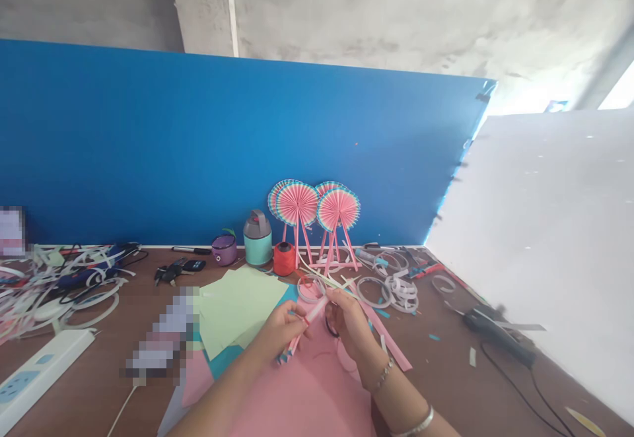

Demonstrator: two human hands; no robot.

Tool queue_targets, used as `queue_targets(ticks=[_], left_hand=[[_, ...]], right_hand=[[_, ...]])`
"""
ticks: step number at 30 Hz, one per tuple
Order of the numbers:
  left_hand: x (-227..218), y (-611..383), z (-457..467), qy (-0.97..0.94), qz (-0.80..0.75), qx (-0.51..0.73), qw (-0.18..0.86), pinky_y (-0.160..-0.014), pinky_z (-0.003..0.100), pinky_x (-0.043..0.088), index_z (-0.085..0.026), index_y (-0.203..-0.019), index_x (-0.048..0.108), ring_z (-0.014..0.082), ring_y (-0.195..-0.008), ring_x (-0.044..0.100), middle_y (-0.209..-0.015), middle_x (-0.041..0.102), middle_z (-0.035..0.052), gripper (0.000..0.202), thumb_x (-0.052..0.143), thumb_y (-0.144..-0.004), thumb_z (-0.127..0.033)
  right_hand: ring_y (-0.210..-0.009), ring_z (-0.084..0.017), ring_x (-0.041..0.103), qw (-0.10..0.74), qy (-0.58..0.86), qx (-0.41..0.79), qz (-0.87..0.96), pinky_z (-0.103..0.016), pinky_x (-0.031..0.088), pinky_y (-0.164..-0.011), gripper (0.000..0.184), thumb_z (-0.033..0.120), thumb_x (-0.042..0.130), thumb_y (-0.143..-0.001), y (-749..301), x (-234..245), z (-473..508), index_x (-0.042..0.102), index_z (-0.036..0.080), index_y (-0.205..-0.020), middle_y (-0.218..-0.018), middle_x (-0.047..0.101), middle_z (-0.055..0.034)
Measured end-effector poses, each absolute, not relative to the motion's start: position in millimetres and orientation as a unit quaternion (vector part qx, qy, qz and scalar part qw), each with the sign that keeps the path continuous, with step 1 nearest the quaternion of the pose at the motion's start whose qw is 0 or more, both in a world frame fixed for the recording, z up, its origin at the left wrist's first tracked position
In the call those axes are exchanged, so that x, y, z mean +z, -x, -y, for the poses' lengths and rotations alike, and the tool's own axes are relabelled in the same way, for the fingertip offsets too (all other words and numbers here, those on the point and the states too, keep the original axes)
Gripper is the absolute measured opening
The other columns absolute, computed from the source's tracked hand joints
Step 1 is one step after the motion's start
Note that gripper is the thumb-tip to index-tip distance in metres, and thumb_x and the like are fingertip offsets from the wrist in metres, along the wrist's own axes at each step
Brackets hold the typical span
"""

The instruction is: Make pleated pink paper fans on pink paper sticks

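My left hand point(281, 328) is closed around a folded pink paper strip point(303, 328) with blue-striped edges, held slanted above a pink sheet point(317, 391). My right hand point(349, 321) pinches the upper end of the same strip; a dark ring, perhaps scissor handles point(331, 326), shows by its fingers. Bracelets sit on the right wrist. Finished pink and blue paper fans point(317, 209) on sticks lean against the blue board behind.
Light green sheets point(238, 302) lie left of my hands. A red thread spool point(284, 259), a teal container point(257, 237) and a purple pot point(224, 249) stand by the blue board. White tape rings point(396, 290), a glue gun point(498, 331) and a power strip point(37, 374) lie on the brown table.
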State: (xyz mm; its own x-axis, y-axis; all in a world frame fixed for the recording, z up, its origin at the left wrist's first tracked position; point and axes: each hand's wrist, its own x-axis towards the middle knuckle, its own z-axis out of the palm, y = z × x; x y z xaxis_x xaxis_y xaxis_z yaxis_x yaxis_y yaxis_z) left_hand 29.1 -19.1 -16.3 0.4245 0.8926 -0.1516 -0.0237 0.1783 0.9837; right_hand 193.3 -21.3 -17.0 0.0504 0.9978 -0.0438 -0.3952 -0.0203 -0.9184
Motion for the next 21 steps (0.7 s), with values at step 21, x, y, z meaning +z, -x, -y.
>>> queue_targets(ticks=[21], left_hand=[[-3, -31, 26, -0.563, -0.400, 0.367, 0.624, -0.048, 0.023, 0.033, -0.020, -0.061, 0.048, 0.0094, -0.044, 0.047, -0.055, 0.065, 0.0001, 0.007, 0.054, -0.062, -0.023]], right_hand=[[-0.038, -0.006, 0.026, 0.570, 0.479, 0.545, 0.386, -0.024, 0.017, -0.041, 0.036, 0.045, 0.061, -0.070, -191, -17, 21, 0.039, 0.021, -0.056, -0.043, 0.035, 0.0078]])
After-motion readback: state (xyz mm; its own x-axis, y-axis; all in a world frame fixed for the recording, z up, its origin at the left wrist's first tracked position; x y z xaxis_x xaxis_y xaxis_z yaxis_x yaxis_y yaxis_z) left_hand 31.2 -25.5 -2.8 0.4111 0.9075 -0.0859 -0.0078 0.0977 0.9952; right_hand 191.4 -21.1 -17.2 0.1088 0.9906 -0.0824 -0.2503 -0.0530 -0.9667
